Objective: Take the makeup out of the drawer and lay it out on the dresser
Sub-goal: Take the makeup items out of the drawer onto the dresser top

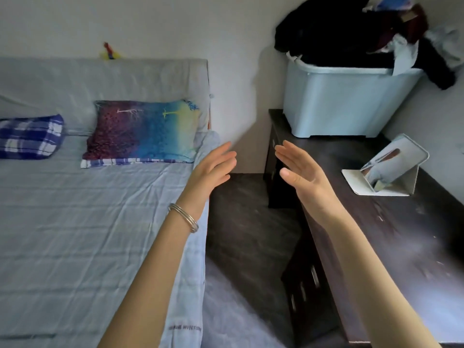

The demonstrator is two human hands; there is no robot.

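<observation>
Dark wooden dresser [391,222] along right wall, drawers shut, makeup not visible | left hand [213,169], metal bangle [183,217] at wrist, and right hand [301,174]: raised left of dresser, palms facing, apart, fingers straight, empty | on dresser: pale blue plastic bin [346,101] heaped with clothes, white folding stand mirror [391,169] | grey-sheeted bed [75,222] left of dresser

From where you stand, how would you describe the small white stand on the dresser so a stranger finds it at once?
Find the dark wooden dresser along the right wall. Behind the big pale blue bin of clothes, nearer you, sits the folding mirror stand. It is the only white, tilted, flat-based thing there.
</observation>
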